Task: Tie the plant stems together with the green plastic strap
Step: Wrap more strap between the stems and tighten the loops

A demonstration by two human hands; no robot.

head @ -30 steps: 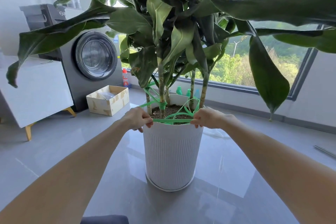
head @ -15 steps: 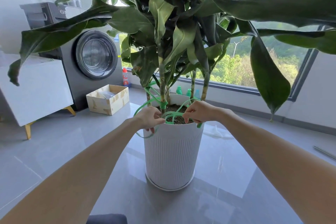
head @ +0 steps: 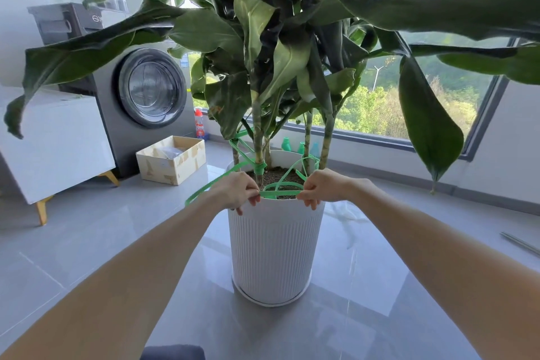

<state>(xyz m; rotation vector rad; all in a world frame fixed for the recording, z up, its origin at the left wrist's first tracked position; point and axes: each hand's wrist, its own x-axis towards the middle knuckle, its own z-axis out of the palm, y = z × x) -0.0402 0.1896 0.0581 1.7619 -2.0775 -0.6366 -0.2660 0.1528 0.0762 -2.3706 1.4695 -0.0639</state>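
**Strap pulled straight, knot yet to come**

Since half a second ago your left hand point(head: 238, 191) and right hand point(head: 324, 187) have drawn apart and come back to the near rim of the pot point(head: 274, 242). The strap point(head: 280, 193), which hung slack between them, now runs straight.

At the left of centre a loose tail of the strap arcs out past your left wrist. Your left hand pinches the strap between thumb and curled fingers, right at the rim. Behind it, in the middle of the frame, the strap is already wound round the left stems point(head: 257, 137). It crosses higher up and is wrapped low on the thickest one, just above the soil point(head: 271, 178).

The taut run lies across the front of the soil, and your right hand pinches its other end in the same way. Beyond that hand a slack loop rises toward the right stems point(head: 325, 137). Whether it passes round them cannot be made out.

By the look of it you are about halfway. The left side is bound, while the right pair has yet to be drawn in and the ends knotted.
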